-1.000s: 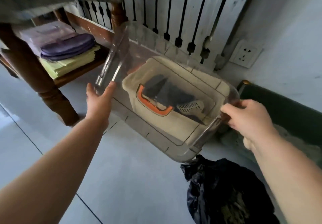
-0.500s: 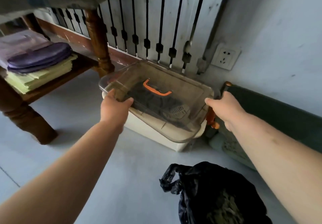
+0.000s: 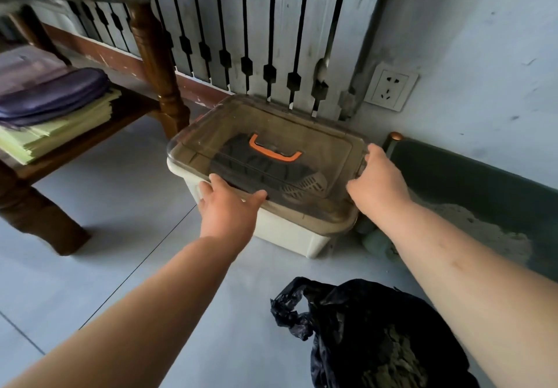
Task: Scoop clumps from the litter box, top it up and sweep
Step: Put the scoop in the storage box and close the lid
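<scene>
Floor (image 3: 120, 236), left edge: a wooden shelf (image 3: 90, 134) carries purple pads (image 3: 51, 94) on yellow-green papers (image 3: 60, 128), with a turned table leg (image 3: 157, 64) beside it. Centre, against the slatted back wall: a white bin (image 3: 287, 233) under a smoky clear lid (image 3: 271, 122) with an orange handle (image 3: 273, 153). A slotted scoop (image 3: 305, 186) shows through the lid, inside the bin. The left hand (image 3: 229, 209) lies flat on the lid's front-left edge, fingers extended, grasping nothing. The right hand (image 3: 379, 185) grasps the lid's right end, fingers curled over the rim. Front edge: a black bag (image 3: 377, 327), open. Right edge, along the wall: the green litter box (image 3: 471, 176), just beside the bin, holding pale litter (image 3: 471, 224).
</scene>
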`<state>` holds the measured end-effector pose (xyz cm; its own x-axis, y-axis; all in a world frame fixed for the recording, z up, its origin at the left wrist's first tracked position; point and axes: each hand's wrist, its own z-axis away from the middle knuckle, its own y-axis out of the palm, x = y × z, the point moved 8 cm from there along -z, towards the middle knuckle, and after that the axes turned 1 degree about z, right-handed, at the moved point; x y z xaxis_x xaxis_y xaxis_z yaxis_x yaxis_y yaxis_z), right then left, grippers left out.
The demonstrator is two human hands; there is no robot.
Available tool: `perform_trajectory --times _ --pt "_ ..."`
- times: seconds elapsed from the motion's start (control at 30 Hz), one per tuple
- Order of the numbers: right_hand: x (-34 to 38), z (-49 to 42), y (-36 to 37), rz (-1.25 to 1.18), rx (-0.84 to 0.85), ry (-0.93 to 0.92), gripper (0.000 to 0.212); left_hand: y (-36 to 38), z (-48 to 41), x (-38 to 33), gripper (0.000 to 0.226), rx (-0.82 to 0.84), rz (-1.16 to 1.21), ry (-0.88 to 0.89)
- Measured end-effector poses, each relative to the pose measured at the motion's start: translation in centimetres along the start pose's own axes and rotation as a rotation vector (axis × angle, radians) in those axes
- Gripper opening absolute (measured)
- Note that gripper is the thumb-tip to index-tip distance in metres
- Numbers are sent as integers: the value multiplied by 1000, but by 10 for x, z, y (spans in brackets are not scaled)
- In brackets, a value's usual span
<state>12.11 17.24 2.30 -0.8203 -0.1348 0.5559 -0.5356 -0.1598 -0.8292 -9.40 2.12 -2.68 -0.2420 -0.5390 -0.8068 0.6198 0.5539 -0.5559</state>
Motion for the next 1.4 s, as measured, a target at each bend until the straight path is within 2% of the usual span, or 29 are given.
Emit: perform_trajectory --times 0.07,0.13,0.23,0.3,0.47,0.57,0.63,0.7,0.83,0.97,1.07,1.2,1.37,1.4 --pt "2 -6 -1 55 -9 2 67 6 3 -1 93 23 -63 1" --pt "2 -5 8 63 70 -15 71 10 6 -3 94 38 -114 0" --pt "-3 11 34 138 311 -22 112 16 11 -7 95 68 -177 23" --pt "-8 20 43 213 380 -27 127 18 12 -7 94 75 -168 20" --pt "-4 19 50 290 381 -77 130 18 11 -8 91 73 -86 -1" --pt "-6 19 51 296 410 -128 125 15 11 -7 90 61 -116 -14" --pt "-9 19 45 235 388 -140 116 11 18 -13 90 34 -203 43" --pt "-11 19 33 155 295 -144 103 11 30 -28 87 25 -251 155" --pt "-17 25 -7 103 50 -204 68 33 64 -63 81 119 -285 399" --pt "-36 39 -51 60 10 -209 37 67 100 -99 68 275 -376 607" --pt "-60 53 -85 117 24 -200 35 96 130 -119 60 408 -423 696" --pt "-102 69 -142 204 8 -181 48 130 176 -157 58 531 -553 843" --pt "-159 77 -201 212 34 -89 32 162 225 -193 51 701 -663 874" --pt "-193 91 -237 144 27 -44 29 186 262 -214 51 746 -670 861"
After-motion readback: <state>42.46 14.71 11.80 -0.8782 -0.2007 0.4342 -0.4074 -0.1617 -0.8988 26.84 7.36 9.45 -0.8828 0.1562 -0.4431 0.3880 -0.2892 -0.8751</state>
